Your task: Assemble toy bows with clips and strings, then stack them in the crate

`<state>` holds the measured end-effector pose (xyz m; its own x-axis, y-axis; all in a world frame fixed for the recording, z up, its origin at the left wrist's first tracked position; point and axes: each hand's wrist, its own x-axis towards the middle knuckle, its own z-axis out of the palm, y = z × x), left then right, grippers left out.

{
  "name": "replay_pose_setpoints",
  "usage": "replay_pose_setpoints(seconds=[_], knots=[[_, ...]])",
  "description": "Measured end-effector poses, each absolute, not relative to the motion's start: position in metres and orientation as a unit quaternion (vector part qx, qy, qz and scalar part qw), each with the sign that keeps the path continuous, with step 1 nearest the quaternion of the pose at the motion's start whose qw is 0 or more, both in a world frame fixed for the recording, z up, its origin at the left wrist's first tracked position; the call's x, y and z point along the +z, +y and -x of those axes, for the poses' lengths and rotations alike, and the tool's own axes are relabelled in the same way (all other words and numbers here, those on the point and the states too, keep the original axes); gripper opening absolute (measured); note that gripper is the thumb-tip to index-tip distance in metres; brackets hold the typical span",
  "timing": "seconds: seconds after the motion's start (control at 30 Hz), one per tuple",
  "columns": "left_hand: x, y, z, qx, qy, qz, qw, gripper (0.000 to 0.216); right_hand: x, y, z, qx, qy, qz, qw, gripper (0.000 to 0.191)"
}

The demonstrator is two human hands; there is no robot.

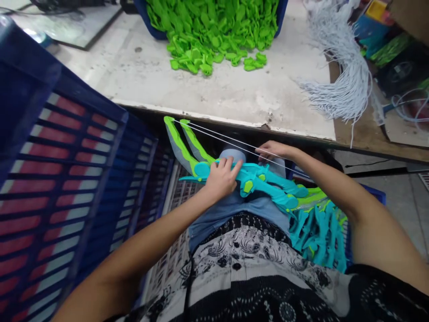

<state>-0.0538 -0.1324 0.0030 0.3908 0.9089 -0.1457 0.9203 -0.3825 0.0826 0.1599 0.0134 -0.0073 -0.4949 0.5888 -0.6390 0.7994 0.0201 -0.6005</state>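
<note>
Blue slatted crate (40, 62): left of the bow assembly (253, 173), turquoise and green, which lies across the person's lap (214, 219).
Green limbs (179, 145), two: at the assembly's left end, fitted; white strings (214, 132) run from their tips. Progress, as judged: body joined, limbs on; far string ends pass behind the right forearm (321, 179), fastening there unconfirmed.
Left hand (223, 176): on the assembly's left half, fingers bent over it, gripping.
Right hand (272, 150): just beyond its middle, partly curled by the strings; whether it pinches them cannot be told.
Turquoise pieces (318, 237), stacked: right of it.
</note>
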Motion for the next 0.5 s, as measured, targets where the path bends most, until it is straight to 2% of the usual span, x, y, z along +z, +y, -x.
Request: replay_pose_setpoints(seconds=[0.13, 0.37, 0.5], knots=[[0.01, -0.115, 0.036, -0.107, 0.515, -0.847, 0.078, 0.063, 0.011, -0.005, -0.18, -0.272, 0.807, -0.521, -0.049, 0.03], [0.006, -0.096, 0.018, -0.116, 0.469, -0.861, 0.159, 0.041, 0.024, -0.065, -0.224, -0.158, 0.836, -0.487, -0.199, 0.029], [0.04, -0.108, 0.025, -0.109, 0.454, -0.865, 0.185, 0.034, 0.064, -0.098, -0.244, -0.074, 0.811, -0.495, -0.302, 0.022]])
